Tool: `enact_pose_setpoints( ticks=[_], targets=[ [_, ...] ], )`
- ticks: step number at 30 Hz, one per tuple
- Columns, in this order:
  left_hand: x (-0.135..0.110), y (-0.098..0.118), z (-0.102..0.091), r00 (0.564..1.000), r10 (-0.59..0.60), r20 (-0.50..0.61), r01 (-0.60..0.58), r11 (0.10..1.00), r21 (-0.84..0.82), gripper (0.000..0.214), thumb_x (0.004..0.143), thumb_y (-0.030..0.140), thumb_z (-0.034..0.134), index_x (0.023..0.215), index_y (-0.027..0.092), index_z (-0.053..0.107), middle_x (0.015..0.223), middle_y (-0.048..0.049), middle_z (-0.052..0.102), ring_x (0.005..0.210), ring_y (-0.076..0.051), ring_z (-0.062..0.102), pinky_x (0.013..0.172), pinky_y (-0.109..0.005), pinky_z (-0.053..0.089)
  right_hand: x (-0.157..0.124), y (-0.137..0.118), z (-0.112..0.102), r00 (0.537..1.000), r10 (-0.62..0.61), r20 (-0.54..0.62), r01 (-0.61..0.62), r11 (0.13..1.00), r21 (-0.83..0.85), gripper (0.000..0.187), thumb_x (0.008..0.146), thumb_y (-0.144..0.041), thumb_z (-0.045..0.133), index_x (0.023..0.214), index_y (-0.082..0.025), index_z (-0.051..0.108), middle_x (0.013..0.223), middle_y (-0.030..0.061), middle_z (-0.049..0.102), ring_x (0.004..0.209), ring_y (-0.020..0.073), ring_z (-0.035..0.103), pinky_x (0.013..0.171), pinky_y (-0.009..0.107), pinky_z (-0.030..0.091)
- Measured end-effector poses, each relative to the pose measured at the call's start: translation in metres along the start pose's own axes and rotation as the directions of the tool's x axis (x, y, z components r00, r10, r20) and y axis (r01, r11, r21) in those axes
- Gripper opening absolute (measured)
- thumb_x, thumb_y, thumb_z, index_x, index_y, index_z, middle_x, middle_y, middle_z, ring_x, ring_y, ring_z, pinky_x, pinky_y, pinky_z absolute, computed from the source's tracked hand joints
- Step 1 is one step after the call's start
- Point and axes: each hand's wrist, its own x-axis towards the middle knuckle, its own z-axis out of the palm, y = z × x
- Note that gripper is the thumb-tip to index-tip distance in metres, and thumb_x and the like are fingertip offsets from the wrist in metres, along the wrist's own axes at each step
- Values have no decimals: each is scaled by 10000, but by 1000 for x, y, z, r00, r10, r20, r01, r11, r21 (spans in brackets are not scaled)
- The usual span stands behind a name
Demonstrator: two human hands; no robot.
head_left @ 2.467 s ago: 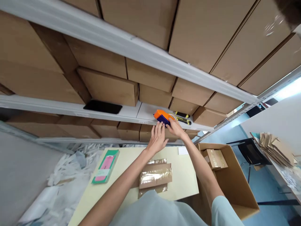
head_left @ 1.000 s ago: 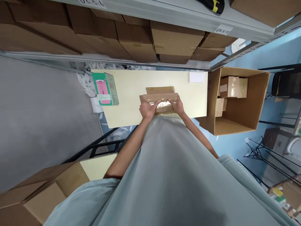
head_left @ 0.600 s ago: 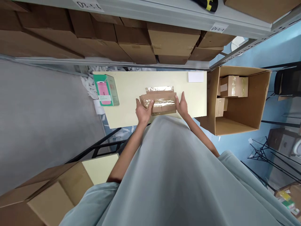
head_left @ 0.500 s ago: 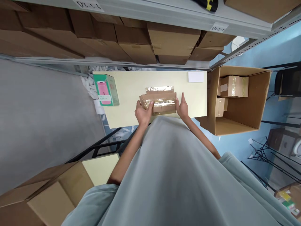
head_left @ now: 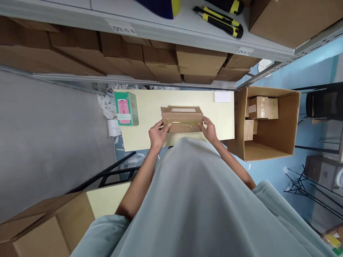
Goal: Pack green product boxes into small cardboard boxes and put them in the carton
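Note:
A small taped cardboard box [head_left: 182, 119] rests on the pale yellow table [head_left: 150, 107], close to its near edge. My left hand [head_left: 158, 134] grips the box's left end with fingers curled round it. My right hand [head_left: 208, 129] grips the right end the same way. Clear tape shines along the side of the box that faces me. A white label shows on its top.
A green and pink product box [head_left: 126, 108] lies at the table's left end, a white slip [head_left: 222, 96] at its far right corner. A large open carton [head_left: 268, 121] with taped parcels stands to the right. Shelves of cartons rise behind; yellow-black cutters [head_left: 219, 25] lie on the shelf.
My hands left the tape dispenser on the shelf and came down to the box. They moved from its top to its ends, and the box now stands turned, label side up.

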Motion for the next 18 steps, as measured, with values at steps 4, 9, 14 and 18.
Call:
enact_pose_setpoints(
  ticks=[4,9,14,18],
  targets=[
    [-10,2,-12,995,68,-78,-63,996,60,436,874,316,827,1289,187,796,1335,-125,800,1094,-259,810,1019,-409,692,-17,-11,-11,993,-5,-115,11,999,48,452,1123,-481,608,1487,-255,750,1517,158,696,1420,315,683,1252,494,589],
    [-13,-20,-5,998,-42,53,36,993,111,408,855,205,674,1240,203,808,1302,-128,835,1179,-303,821,1106,-448,657,-25,4,5,995,98,-29,-95,991,90,430,1078,-362,556,1435,-221,748,1461,163,748,1303,291,732,1208,501,625],
    [-7,-44,-1,981,-149,128,127,979,161,385,835,234,658,1178,220,833,1206,-156,866,1221,-375,807,1175,-550,604,-20,29,15,971,223,82,-227,973,45,401,1056,-327,505,1288,-176,796,1365,177,820,1289,299,770,1189,501,619],
    [13,-43,-4,987,-153,50,149,986,70,508,897,225,605,1373,177,775,1475,-194,781,1303,-318,787,1208,-511,590,1,33,10,971,238,5,-236,961,141,452,1084,-346,493,1405,-151,743,1453,211,794,1351,298,780,1204,507,607]
  ],
)
